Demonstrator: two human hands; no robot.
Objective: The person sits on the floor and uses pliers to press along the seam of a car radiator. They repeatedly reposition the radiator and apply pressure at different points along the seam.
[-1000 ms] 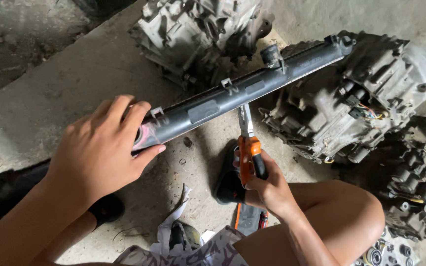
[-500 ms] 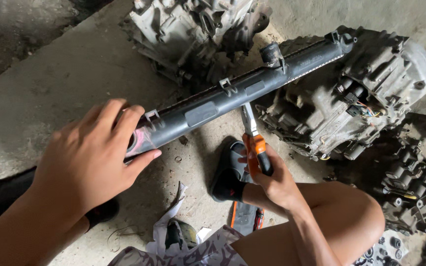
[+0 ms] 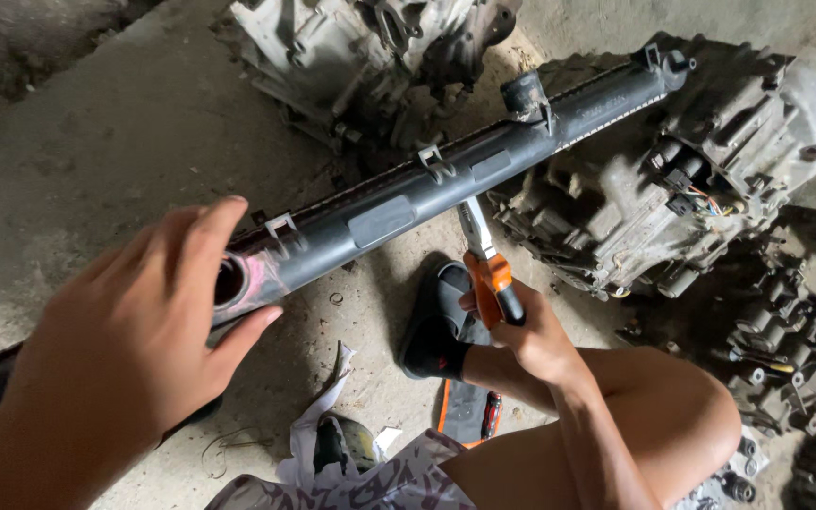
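- Concrete floor (image 3: 96, 170), dusty, with grey gearbox casings (image 3: 710, 189) lying at the top and right.
- Radiator (image 3: 446, 184): I see it running slantwise across the middle, black tank uppermost, its far end resting on a casing.
- Left hand (image 3: 134, 349): spread flat over the radiator's near end, fingers wide and curled around nothing, so it braces rather than grips.
- Right hand (image 3: 531, 335): closed round the orange handles of the pliers (image 3: 488, 274).
- Pliers: the nose meets the tank's lower edge at mid-length. I cannot tell whether it bites anything.
- Step in hand, as I judge it: working the tank's seam. Further work calls for steady bracing and a firm bite.
- Against a second ago: the left hand has slid back and uncovered the end opening, while the pliers stay at the same spot.
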